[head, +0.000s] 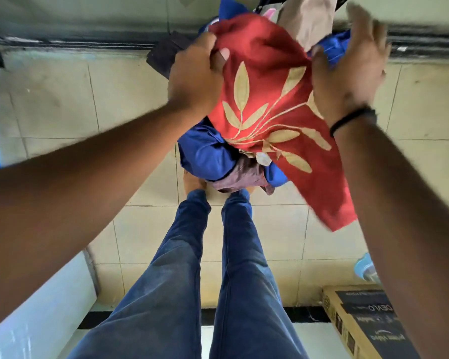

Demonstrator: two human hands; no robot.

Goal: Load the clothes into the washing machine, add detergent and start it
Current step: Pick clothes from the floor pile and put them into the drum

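Observation:
A bundle of clothes hangs in front of me above the tiled floor. On top is a red cloth (267, 81) with gold leaf embroidery. Under it sit a blue garment (205, 154), a brownish one (241, 174) and a beige one (311, 19). My left hand (195, 76) grips the red cloth at its upper left edge, thumb over the fabric. My right hand (347, 71) lies against the bundle's right side with fingers spread, its thumb on the red cloth and fingertips near the blue fabric. No washing machine front or detergent can be made out.
My legs in blue jeans (192, 281) stand on beige floor tiles (62, 99). A cardboard box (360, 325) lies at the lower right, with a pale blue object (366, 268) beside it. A white appliance surface (36, 307) fills the lower left. A dark object (163, 55) sits behind the bundle.

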